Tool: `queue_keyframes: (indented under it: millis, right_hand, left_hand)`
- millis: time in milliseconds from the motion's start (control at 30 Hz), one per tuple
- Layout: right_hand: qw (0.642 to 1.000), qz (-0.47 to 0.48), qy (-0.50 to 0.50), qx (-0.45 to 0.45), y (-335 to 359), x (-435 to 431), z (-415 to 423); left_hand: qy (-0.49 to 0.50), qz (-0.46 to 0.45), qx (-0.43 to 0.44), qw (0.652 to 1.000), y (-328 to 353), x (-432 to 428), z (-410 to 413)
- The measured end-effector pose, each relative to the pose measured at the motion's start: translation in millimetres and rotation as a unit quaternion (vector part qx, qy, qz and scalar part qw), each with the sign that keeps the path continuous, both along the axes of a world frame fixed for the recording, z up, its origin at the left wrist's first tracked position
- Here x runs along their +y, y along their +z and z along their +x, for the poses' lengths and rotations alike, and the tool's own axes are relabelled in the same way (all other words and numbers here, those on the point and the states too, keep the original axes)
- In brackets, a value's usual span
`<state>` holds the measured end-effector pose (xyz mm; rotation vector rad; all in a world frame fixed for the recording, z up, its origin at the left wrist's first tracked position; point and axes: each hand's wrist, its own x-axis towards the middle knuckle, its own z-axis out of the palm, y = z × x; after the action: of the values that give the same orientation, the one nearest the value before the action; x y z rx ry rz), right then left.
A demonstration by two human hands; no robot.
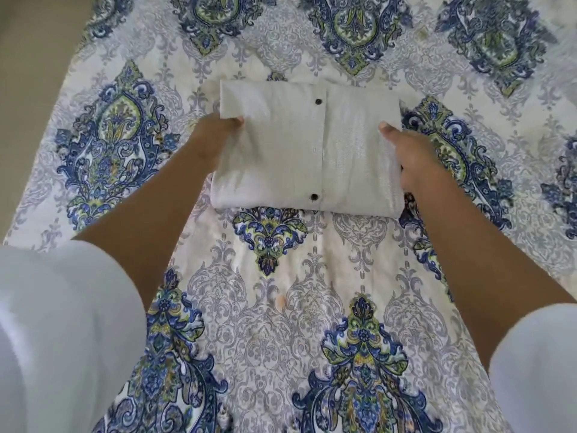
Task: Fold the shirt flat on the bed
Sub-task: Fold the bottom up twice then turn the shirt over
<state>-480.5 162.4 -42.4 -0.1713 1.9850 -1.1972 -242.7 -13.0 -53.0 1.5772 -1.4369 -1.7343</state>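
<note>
A white shirt lies folded into a thick rectangle in the middle of the bed, its button placket with two dark buttons facing up. My left hand holds the shirt's left edge, thumb on top and fingers hidden beneath the cloth. My right hand holds the right edge the same way, thumb on top and fingers tucked out of sight under the fold. Both forearms reach in from white sleeves at the bottom corners.
The bed is covered by a white spread with blue and green paisley medallions. Its left edge runs diagonally, with plain beige floor beyond. Open bedspread surrounds the shirt on all sides.
</note>
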Motion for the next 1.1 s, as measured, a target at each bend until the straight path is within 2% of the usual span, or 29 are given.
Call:
queue_keyframes:
  millis: [100, 200, 333, 400, 467, 533, 600, 667, 767, 833, 900, 967, 1033, 1100]
  right_hand:
    - [0.999, -0.012, -0.03, 0.016, 3.2, -12.2, -8.5]
    - [0.999, -0.011, -0.03, 0.032, -3.2, -16.7, -16.8]
    - [0.996, -0.048, -0.038, 0.066, -14.3, -18.6, -19.3]
    - [0.993, -0.053, -0.048, 0.095, -20.7, -21.6, -20.0]
    - [0.99, -0.021, -0.038, 0.133, -24.5, -25.6, -18.0]
    - [0.972, 0.045, 0.014, 0.231, -29.3, -25.8, -14.9]
    - [0.912, 0.123, 0.055, 0.387, -33.5, -19.0, -6.1]
    - [0.844, 0.121, 0.138, 0.504, -35.7, -12.7, 15.9]
    - [0.786, 0.114, 0.324, 0.513, -44.3, -9.3, 46.3]
    - [0.785, 0.163, 0.364, 0.474, -56.3, -3.6, 45.4]
    - [0.801, 0.19, 0.353, 0.444, -60.1, 1.6, 37.8]
    - [0.836, 0.18, 0.293, 0.428, -55.8, 9.6, 36.1]
    - [0.881, 0.178, 0.178, 0.4, -48.1, 19.4, 37.1]
    - [0.909, 0.191, 0.103, 0.355, -44.9, 30.7, 35.7]
  left_hand:
    - [0.01, 0.005, 0.008, 1.0, 2.1, -17.5, -10.5]
    - [-0.005, 0.004, -0.025, 1.0, -2.6, -27.5, -14.3]
    - [0.026, -0.051, -0.003, 0.998, -14.5, -33.4, -18.8]
    - [0.028, -0.099, -0.038, 0.994, -21.8, -37.4, -20.3]
    - [0.007, -0.166, -0.111, 0.98, -27.0, -32.1, -23.2]
    - [0.001, -0.228, -0.193, 0.954, -28.9, -18.0, -27.9]
    - [-0.03, -0.311, -0.317, 0.896, -23.3, 5.0, -33.2]
    - [-0.12, -0.389, -0.344, 0.846, -22.3, 30.8, -38.6]
    - [-0.32, -0.428, -0.328, 0.779, -40.5, 52.9, -37.7]
    - [-0.368, -0.407, -0.358, 0.755, -55.6, 48.0, -27.5]
    - [-0.359, -0.397, -0.371, 0.759, -58.4, 41.9, -17.4]
    - [-0.324, -0.398, -0.365, 0.777, -52.1, 46.2, -8.2]
    - [-0.209, -0.368, -0.351, 0.835, -44.1, 54.0, 2.4]
    - [-0.045, -0.286, -0.312, 0.905, -39.5, 58.7, 15.1]
